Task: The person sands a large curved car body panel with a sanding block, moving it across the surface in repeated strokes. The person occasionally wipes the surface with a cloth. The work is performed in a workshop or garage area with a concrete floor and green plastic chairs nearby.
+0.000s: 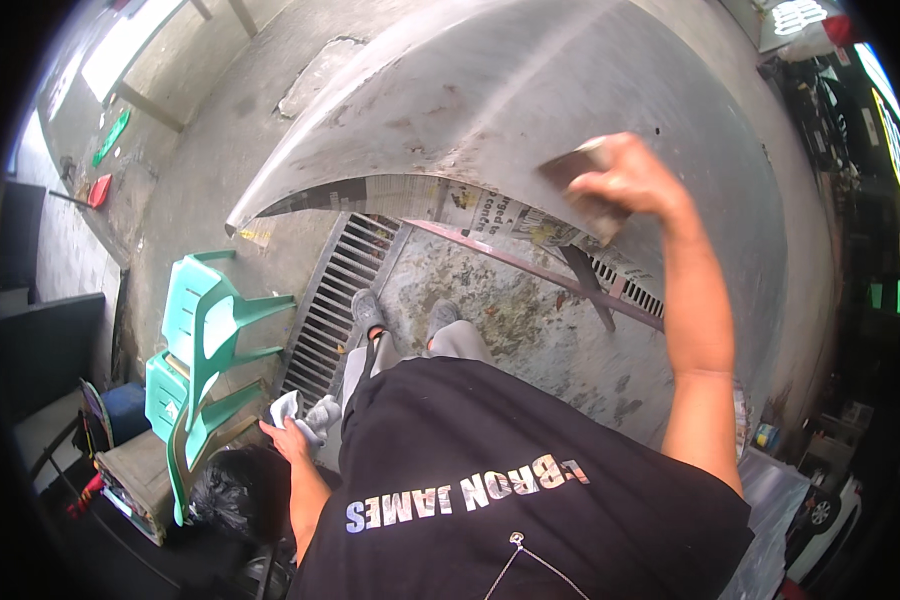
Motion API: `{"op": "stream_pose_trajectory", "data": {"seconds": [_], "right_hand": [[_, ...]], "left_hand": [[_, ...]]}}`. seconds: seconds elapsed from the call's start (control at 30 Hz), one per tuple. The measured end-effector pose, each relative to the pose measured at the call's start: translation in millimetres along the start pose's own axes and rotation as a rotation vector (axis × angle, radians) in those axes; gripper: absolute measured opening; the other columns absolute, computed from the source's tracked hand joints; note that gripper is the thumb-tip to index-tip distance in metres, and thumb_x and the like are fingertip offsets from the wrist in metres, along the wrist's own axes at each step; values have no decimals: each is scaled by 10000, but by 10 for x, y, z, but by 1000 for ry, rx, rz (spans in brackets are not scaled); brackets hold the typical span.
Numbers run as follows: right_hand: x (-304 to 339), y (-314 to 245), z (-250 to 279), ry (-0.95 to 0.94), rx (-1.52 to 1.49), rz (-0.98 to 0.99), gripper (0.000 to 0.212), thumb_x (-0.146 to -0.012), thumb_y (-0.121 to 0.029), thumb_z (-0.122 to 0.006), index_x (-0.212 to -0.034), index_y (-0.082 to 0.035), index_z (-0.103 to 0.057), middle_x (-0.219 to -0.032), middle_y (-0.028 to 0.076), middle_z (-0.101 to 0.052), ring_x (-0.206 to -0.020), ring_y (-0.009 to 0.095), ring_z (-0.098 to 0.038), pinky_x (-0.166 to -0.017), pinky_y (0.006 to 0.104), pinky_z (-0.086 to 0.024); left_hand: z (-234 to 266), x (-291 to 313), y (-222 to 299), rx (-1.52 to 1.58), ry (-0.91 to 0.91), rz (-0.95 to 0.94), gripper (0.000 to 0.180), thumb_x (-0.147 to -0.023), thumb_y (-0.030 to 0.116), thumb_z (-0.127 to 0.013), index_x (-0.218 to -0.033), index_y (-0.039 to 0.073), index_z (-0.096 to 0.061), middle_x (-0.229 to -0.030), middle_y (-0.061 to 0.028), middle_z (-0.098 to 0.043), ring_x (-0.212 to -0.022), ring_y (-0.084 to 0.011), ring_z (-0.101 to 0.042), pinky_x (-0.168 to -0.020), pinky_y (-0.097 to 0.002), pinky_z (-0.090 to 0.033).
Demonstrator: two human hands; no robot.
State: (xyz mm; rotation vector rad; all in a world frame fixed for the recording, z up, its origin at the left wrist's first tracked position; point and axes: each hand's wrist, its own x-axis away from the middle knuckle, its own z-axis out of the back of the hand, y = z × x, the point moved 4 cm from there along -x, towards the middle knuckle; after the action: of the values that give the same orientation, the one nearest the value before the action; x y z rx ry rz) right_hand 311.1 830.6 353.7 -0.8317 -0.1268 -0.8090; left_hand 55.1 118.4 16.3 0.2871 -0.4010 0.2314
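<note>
A large grey curved panel, much like a car hood, spreads in front of me with scuffed brownish patches near its close edge. Newspaper lines the underside along that edge. My right hand is raised over the panel's near right part, fingers closed on a flat dark brown sheet that looks like sandpaper; motion blurs it, and I cannot tell whether it touches the surface. Low at my left side, my left hand grips a crumpled white and grey cloth.
Stacked green plastic chairs stand at my left, beside a black plastic bag. A metal floor grate runs near my feet. Beneath the panel is a reddish metal stand. A red dustpan lies far left.
</note>
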Motion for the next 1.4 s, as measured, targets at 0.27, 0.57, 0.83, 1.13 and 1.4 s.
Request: {"op": "stream_pose_trajectory", "data": {"seconds": [0.27, 0.57, 0.83, 1.13, 1.4], "right_hand": [[842, -200, -561, 697, -386, 61, 197, -879, -141, -836, -917, 0, -703, -793, 35, -727, -666, 117, -609, -626, 319, -510], [1242, 842, -1765, 1453, -993, 197, 215, -925, -19, -774, -1128, 28, -721, -1074, 49, -738, -939, 140, -678, -868, 306, -547], [729, 686, -1913, 1738, -694, 209, 156, -940, -142, -808, -1010, -6, -775, -913, 55, -785, -776, 123, -700, -708, 291, -548], [668, 661, -2093, 1912, -795, 274, 208, -950, -199, -794, -1032, -9, -769, -933, 108, -800, -794, 160, -757, -692, 301, -603], [706, 429, -2120, 1861, -840, 186, 192, -957, -180, -776, -1063, -20, -771, -891, 79, -796, -777, 163, -771, -653, 288, -630]], "left_hand": [[-215, -435, 61, -42, -23, -101, 878, -989, 348, -635, -1651, 53, -140, -1333, -367, -621, -1251, -509, -599, -1072, -526, -457], [-56, -1097, 892, -37, -61, -418, 853, -975, 367, -634, -1629, 29, -202, -1320, -413, -598, -1260, -548, -576, -1083, -541, -445], [714, -1538, 1475, -162, -20, -560, 830, -967, 396, -585, -1606, -9, -244, -1424, -383, -546, -1282, -554, -552, -1100, -532, -424], [1281, -1918, 1223, -246, 85, -608, 853, -960, 373, -586, -1603, -59, -230, -1436, -382, -534, -1268, -564, -551, -1112, -556, -404], [1201, -2233, 1089, -345, 19, -671, 850, -966, 365, -580, -1594, -80, -219, -1423, -394, -530, -1229, -578, -565, -1085, -565, -423]]}}
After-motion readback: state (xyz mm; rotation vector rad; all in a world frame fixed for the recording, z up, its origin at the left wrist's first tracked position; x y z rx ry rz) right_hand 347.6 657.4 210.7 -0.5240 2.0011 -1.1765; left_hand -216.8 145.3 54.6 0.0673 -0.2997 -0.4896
